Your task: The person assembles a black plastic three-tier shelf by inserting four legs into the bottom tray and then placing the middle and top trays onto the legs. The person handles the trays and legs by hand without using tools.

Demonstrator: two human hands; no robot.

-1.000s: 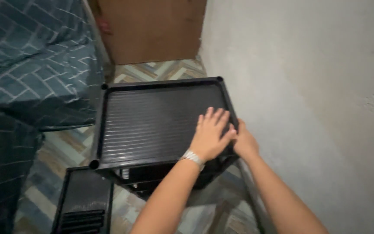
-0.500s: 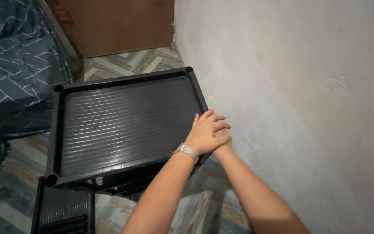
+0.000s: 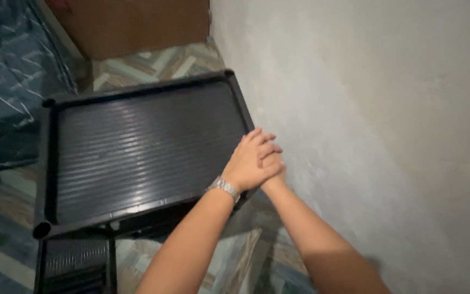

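Note:
A black plastic shelf tray (image 3: 137,147) with a ribbed top and round corner sockets fills the middle of the head view. My left hand (image 3: 251,163), with a silver watch (image 3: 223,188) on its wrist, lies on top of my right hand (image 3: 276,173) at the tray's near right corner. Its fingers curl over the right hand. The right hand is mostly covered, and only its edge and wrist show beside the wall. What its fingers do on the corner is hidden.
A rough grey wall (image 3: 382,109) runs close along the tray's right side. A bed with a dark blue patterned cover (image 3: 1,98) is on the left and a brown wooden door (image 3: 131,22) behind. Another black slotted shelf part (image 3: 74,261) lies on the herringbone floor (image 3: 153,60) below.
My left hand slid from lying flat on the tray onto my right hand at the corner. The view has shifted, so the tray sits further left in it.

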